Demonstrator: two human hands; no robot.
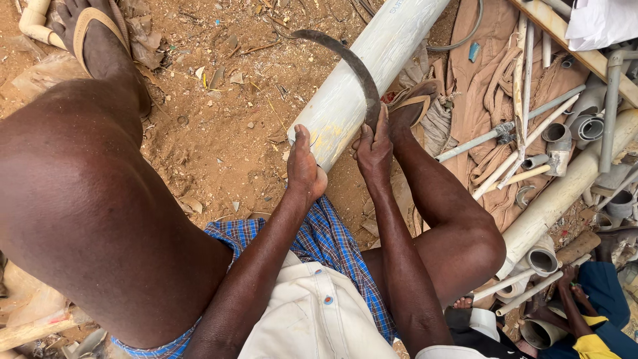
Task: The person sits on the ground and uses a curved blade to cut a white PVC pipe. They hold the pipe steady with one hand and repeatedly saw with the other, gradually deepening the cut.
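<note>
Item: large white plastic pipe (372,66), lying on the reddish dirt ground (219,133). Long axis runs diagonally, from its cut end at the centre of the frame up to the upper right, where it passes out at the top edge. The near end points toward the person, with a yellowish smear on the wall by the rim.

Item: curved dark metal blade (345,60), sickle-shaped, arching over the pipe from the upper middle of the frame down to the pipe's right side.

Right hand (374,149): clenched around the lower end of the blade, just right of the pipe's near end, knuckles upward.

Left hand (304,166): fingers closed and folded, pressed against the pipe's near end at its lower left rim; whether it grips the rim or only braces it cannot be told.

Surroundings: a sandalled foot (409,110) touching the pipe's right side; a second sandalled foot (96,40) at upper left; blue checked shorts (325,239) at lower centre. At right, a tan cloth (485,73) carrying thin white pipes and grey fittings (571,126). At lower right, another person's hand (568,276).
</note>
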